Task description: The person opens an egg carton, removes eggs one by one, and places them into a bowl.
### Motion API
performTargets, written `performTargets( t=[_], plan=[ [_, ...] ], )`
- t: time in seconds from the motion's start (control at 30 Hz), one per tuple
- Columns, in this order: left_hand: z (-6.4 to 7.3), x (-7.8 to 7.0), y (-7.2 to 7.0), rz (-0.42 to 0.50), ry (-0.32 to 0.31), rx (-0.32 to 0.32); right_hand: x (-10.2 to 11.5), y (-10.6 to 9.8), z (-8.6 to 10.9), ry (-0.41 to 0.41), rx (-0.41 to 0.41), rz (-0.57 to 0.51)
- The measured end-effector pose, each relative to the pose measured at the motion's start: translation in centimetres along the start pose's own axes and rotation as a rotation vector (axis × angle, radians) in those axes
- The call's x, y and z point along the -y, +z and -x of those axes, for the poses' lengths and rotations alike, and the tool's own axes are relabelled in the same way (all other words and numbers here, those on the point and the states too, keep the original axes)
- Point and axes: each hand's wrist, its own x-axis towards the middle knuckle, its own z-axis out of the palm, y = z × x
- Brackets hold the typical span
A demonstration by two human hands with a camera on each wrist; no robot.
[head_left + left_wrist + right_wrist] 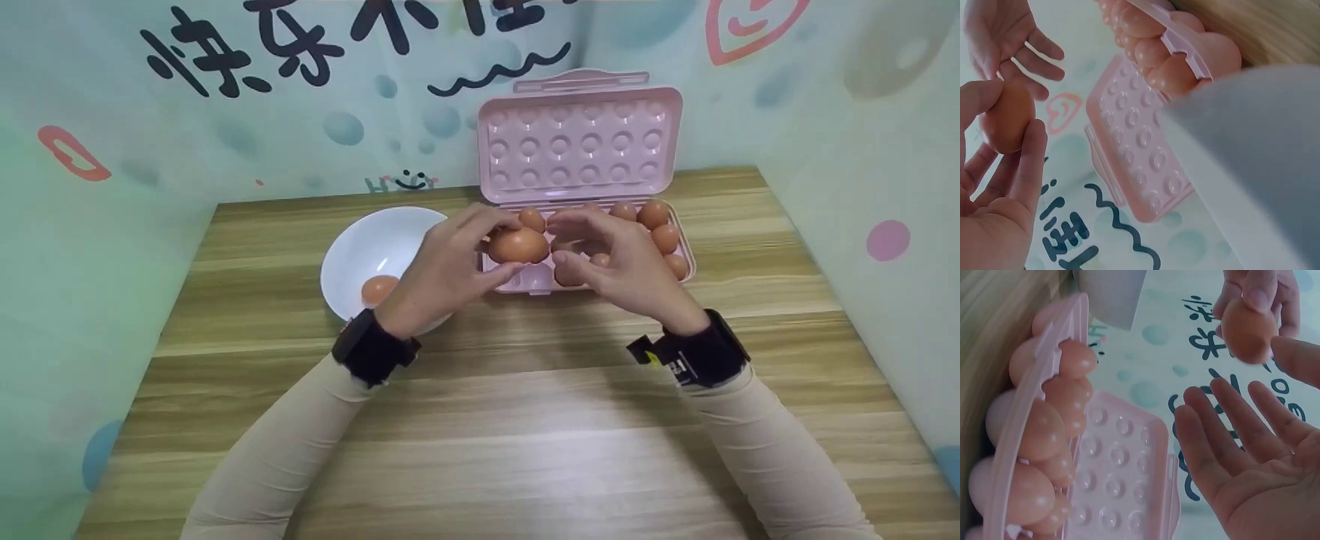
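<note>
A brown egg [519,245] is pinched between the thumb and fingers of my left hand [457,259], raised over the left end of a pink egg carton [534,279]. In the left wrist view the same egg [1009,118] sits between the fingertips. My right hand [626,259] is beside it with fingers extended and parted; the right wrist view shows its palm [1264,495] holding nothing, its thumb close to the egg. Several brown eggs [664,238] fill pockets of the carton, some hidden behind my right hand. A front-left pocket shows no egg.
The carton's pink lid [581,142] stands open against the printed backdrop [300,142]. Left of the carton, a white bowl [349,251] holds a brown egg [379,289], partly behind my left wrist. Everything rests on a wood-grain table [525,435].
</note>
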Motion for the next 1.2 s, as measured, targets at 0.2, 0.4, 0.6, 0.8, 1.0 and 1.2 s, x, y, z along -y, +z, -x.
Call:
performTargets(
  t=[0.2, 0.4, 0.6, 0.8, 1.0, 1.2],
  plan=[
    [0.3, 0.9, -2.3, -0.033, -0.035, 0.028, -0.3, -0.9, -0.1, -0.038, -0.033, 0.118],
    [0.6, 2.1, -4.8, -0.125, -0.096, 0.079, -0.4, -1.5, -0.2, -0.064, -0.030, 0.212],
    [0.8, 3.3, -6.9, -0.165, -0.160, 0.202, -0.6, -1.5, -0.2, -0.097, -0.004, 0.311],
    [1.0, 4.3, -7.8, -0.217, -0.248, 0.348, -0.8, -1.5, -0.1, -0.107, 0.020, 0.349],
    [1.3, 5.7, -8.0, -0.275, -0.271, 0.473, -0.9, -1.5, 0.0, -0.127, 0.033, 0.361],
    [1.6, 6.5, -8.0, -0.305, -0.221, 0.549, -1.1, -1.4, -0.1, -0.129, 0.041, 0.369]
  ],
)
